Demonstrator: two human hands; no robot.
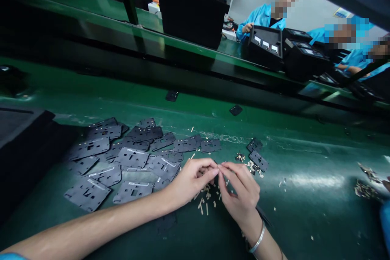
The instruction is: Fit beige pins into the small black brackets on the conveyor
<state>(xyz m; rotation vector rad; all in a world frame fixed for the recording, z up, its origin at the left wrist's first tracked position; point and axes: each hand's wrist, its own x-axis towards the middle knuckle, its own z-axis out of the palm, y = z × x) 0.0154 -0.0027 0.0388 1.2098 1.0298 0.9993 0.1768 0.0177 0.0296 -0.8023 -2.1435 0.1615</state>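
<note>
My left hand (199,174) and my right hand (239,185) meet fingertip to fingertip over the green table. Both are closed in a pinch. A tiny dark bit shows at the fingertips, too small to name. Left of my left hand lies a spread of flat black plastic plates (132,157) with cut-outs, overlapping one another. Under and around my hands are small pale strips (201,206). Right of my right hand, two black plates (258,160) lie beside a little pile of small metallic parts (240,156).
A black box (27,130) stands at the left. Two black pieces (172,96) (235,110) lie farther back. Beyond a dark ledge stand black trays (265,46), with people in blue at work. Another person's blue sleeve (385,227) and more small parts (367,189) are at the right edge.
</note>
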